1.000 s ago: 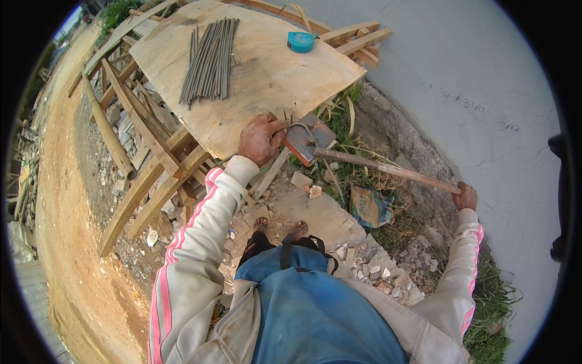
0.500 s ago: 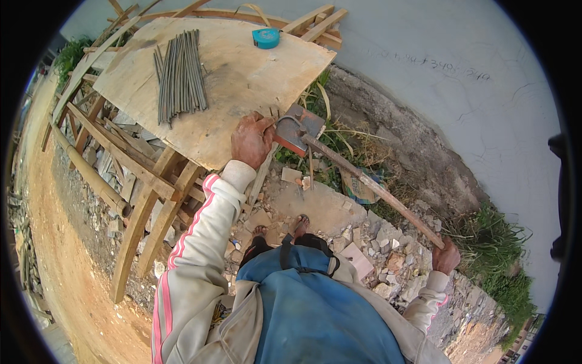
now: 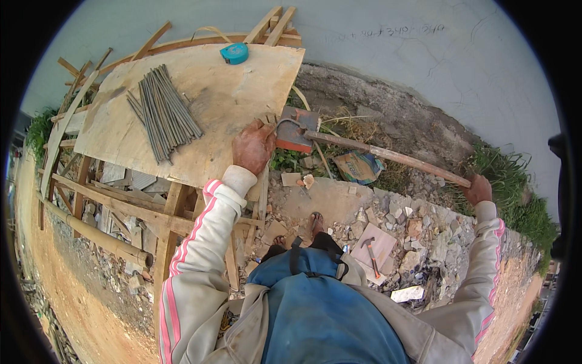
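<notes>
My left hand (image 3: 253,145) is closed at the right edge of a plywood board (image 3: 206,79), its fingers round a thin steel rod (image 3: 287,121). The rod's curved end shows over a small metal plate (image 3: 297,134) with a reddish edge. My right hand (image 3: 477,190) grips the far end of a long rusty bar (image 3: 394,157). The bar's other end meets the plate beside the rod's curve. On the board lie a bundle of straight steel rods (image 3: 163,112) and a teal tape measure (image 3: 234,53). My fingers hide the rod's part inside the left hand.
A wooden frame (image 3: 121,205) supports the board, with a bamboo pole (image 3: 103,233) along its left. Rubble surrounds my feet. A hammer (image 3: 371,258) rests on a pale tile (image 3: 383,242). Beyond stand a grey wall (image 3: 394,54), grass (image 3: 506,182) and a crumpled sack (image 3: 359,167).
My right hand has swung the bar's far end forward and outward, away from my body. The left hand stays by the plate. The view has shifted, and the hammer now shows.
</notes>
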`<action>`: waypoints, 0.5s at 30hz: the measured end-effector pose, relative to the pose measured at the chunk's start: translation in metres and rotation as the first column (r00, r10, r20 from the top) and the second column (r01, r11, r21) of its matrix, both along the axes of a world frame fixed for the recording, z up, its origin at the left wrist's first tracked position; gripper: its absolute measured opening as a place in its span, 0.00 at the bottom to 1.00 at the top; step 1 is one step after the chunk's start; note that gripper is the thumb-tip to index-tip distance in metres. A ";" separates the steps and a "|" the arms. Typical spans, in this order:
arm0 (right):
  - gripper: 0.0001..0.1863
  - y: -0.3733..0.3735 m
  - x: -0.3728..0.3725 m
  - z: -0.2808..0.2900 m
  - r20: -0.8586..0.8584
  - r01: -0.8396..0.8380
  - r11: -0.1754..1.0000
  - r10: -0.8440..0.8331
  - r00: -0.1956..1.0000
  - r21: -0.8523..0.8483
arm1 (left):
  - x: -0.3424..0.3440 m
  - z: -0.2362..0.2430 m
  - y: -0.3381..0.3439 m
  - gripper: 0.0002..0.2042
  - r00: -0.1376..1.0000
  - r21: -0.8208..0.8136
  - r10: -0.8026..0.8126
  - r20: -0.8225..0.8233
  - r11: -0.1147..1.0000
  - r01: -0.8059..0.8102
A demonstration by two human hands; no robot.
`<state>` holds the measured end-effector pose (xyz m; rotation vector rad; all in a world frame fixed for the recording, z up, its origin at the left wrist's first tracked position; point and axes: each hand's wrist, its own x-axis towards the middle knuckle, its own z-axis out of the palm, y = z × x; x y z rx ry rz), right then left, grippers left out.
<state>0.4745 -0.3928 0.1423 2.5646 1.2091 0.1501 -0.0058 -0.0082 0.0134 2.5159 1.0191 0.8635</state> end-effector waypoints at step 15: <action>0.25 -0.107 -0.170 -0.045 -0.173 0.329 0.931 -0.302 0.937 0.157 | -0.001 -0.002 0.006 0.11 0.997 -0.065 -0.037 0.065 0.997 0.041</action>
